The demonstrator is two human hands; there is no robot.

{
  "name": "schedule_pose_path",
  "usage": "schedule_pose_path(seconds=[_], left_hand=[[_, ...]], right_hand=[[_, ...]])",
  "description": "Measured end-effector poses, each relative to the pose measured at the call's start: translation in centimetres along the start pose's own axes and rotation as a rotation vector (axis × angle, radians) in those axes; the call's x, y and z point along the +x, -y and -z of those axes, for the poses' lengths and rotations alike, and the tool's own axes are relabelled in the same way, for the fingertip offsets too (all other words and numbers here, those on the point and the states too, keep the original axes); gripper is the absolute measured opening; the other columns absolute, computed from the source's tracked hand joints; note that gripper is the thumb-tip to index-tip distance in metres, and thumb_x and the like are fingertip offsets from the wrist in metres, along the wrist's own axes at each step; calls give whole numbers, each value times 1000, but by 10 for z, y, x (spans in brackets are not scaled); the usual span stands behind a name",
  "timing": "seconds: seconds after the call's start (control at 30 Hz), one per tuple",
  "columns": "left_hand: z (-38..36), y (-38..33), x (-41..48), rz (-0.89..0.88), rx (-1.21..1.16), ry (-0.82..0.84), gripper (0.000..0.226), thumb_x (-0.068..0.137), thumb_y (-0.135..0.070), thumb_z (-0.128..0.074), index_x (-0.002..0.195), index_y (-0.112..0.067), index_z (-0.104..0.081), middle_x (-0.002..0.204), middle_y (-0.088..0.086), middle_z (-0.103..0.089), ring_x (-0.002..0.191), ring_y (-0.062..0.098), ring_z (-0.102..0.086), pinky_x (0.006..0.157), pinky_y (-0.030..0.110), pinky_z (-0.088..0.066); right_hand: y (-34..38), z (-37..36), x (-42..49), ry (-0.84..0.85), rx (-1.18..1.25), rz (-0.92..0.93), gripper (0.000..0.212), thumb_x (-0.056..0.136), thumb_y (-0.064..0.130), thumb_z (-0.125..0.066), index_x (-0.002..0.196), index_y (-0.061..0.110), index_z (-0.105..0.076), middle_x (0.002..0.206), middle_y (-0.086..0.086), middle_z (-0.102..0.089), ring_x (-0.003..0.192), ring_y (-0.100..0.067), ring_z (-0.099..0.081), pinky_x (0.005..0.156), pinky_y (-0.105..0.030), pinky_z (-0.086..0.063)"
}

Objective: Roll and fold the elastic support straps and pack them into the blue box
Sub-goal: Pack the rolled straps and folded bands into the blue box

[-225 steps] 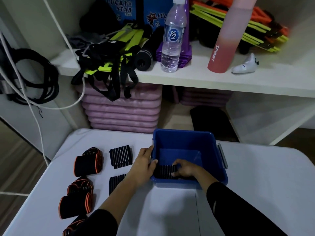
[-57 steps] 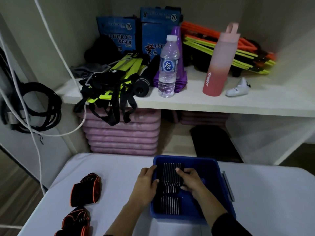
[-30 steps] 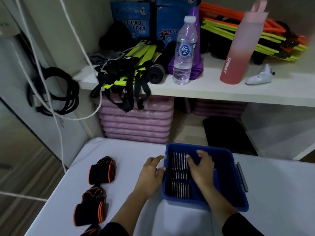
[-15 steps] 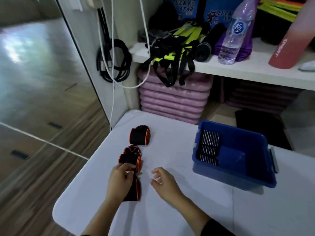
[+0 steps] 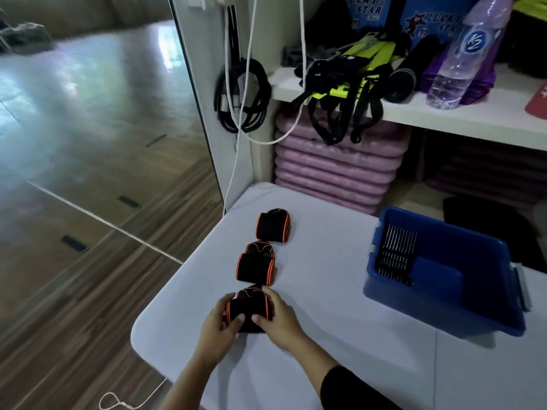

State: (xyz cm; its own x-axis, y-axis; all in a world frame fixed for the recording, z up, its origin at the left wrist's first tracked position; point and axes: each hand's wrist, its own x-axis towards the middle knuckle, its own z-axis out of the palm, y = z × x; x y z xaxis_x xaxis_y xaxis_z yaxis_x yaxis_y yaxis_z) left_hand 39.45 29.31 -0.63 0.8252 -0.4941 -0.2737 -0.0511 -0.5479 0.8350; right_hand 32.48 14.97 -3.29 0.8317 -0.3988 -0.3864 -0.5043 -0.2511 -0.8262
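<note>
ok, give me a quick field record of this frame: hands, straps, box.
left hand: grips near strap roll from its left side
right hand: grips the same roll from its right side
loose on table: middle strap roll, far strap roll, in line beyond
blue box: on table, to the right, apart from both hands
in box: black ribbed straps along left wall

1. I read the blue box [image 5: 444, 306] as smooth plastic with a slight sheen.
2. Left of the box, the rolled strap [image 5: 248, 310] looks matt black elastic cloth, orange-edged.
3. Inside the box, the folded straps [image 5: 395, 255] show ribbed black weave.
4. Under the box, the table [image 5: 340, 365] looks smooth, matt white.
5. Far left of the box, the floor [image 5: 88, 137] is glossy wood.
6. Behind the box, the water bottle [image 5: 455, 75] is clear plastic.
</note>
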Motion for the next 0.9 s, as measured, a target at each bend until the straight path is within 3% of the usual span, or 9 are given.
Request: schedule_pose_path(seconds=[0.07,0.3,0.43,0.53,0.63,0.73,0.83,0.9], left_hand=[[-1,3,2,-19,27,-2,40,83,-16,-64,114,-34,-48,105,2,-64,88,17,-63,78,30,-51],[-17,-14,1,-145,21,39,35,85,-19,-64,112,-38,-53,106,-5,-62,89,8,-60,75,18,-48],[-29,-60,5,-327,-17,88,37,86,-25,-63,117,-42,-51,114,-18,-58,103,0,-56,79,13,-46],[-39,-109,9,-446,-105,132,29,88,-37,-58,116,-46,-52,111,-15,-59,104,0,-54,82,14,-45],[-56,-155,18,-493,-190,195,33,92,-42,-47,124,-42,-51,112,-10,-60,96,1,-58,83,20,-46],[-83,-189,29,-548,-190,232,32,97,-37,-40,128,-44,-46,118,-11,-56,104,5,-56,91,25,-44],[-113,-209,42,-595,-82,214,33,97,-30,-43,128,-37,-47,117,-8,-53,102,4,-53,87,11,-39],[-133,-214,53,-599,38,222,38,94,-27,-49,132,-30,-45,122,1,-50,100,12,-55,87,15,-42]], right_hand=[[-4,0,-1,-24,61,-1,56,69,49,-61,120,50,-38,126,8,-57,117,-17,-53,99,-42,-47],[-8,33,-25,-117,198,76,41,65,54,-63,104,50,-52,115,17,-59,106,-7,-58,93,-40,-51],[6,82,-47,-212,264,154,34,80,31,-71,109,39,-55,120,8,-58,106,-6,-57,87,-23,-52],[21,128,-63,-312,297,221,33,82,23,-72,109,34,-56,118,10,-59,103,-6,-58,79,-16,-51],[29,175,-77,-409,331,264,34,81,20,-72,111,28,-57,115,7,-60,102,-12,-60,81,-24,-54],[24,217,-88,-491,357,245,34,82,18,-71,109,33,-57,112,5,-60,103,-17,-60,86,-33,-55],[7,251,-96,-595,340,210,32,81,22,-72,102,40,-57,111,2,-61,100,-20,-63,86,-38,-55],[-8,270,-100,-649,335,161,31,81,24,-71,103,40,-56,112,0,-61,97,-20,-64,82,-38,-57]])
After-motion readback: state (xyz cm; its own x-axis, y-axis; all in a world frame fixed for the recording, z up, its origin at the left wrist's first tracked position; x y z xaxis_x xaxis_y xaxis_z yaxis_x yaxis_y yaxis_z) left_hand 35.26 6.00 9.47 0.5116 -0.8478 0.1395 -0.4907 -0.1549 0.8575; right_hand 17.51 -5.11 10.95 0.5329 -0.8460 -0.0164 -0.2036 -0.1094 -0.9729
